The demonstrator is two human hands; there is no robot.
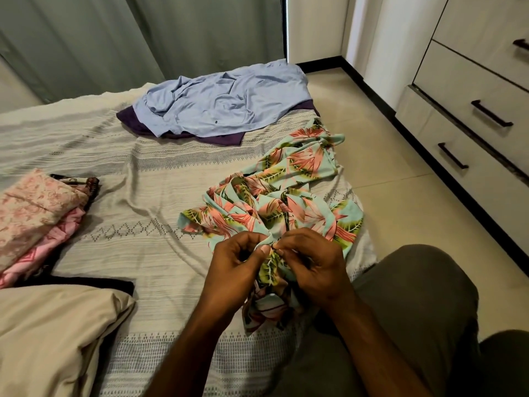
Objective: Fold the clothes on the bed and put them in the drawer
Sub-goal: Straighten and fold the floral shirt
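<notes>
Head view shows me both hands working close together over the near right part of the bed (pixel 148 179). My left hand (pixel 237 265) and right hand (pixel 312 265) each pinch a bunched edge of the floral garment (pixel 286 196), thumb and fingertips closed tight on the cloth, with the two pinches almost touching. A short tail of the same fabric hangs below the hands toward my lap, while the rest of the garment lies crumpled and spread across the bedspread beyond them, reaching toward the bed's right edge.

Farther back on the bed I see a light blue shirt (pixel 223 104) lying rumpled and unfolded on top of a dark purple garment (pixel 134 118), whose edges stick out on the left and along the front. On the left side sits a stack of pink clothes (pixel 34 213), folded, with a darker patterned piece under its far edge. A beige pillow (pixel 51 333) fills the near left corner.

To the right, across a strip of tiled floor (pixel 386 181), stands the drawer unit (pixel 458 81) with dark bar handles; all the drawers I can see are closed. My knee in olive trousers (pixel 415 296) shows at lower right.
</notes>
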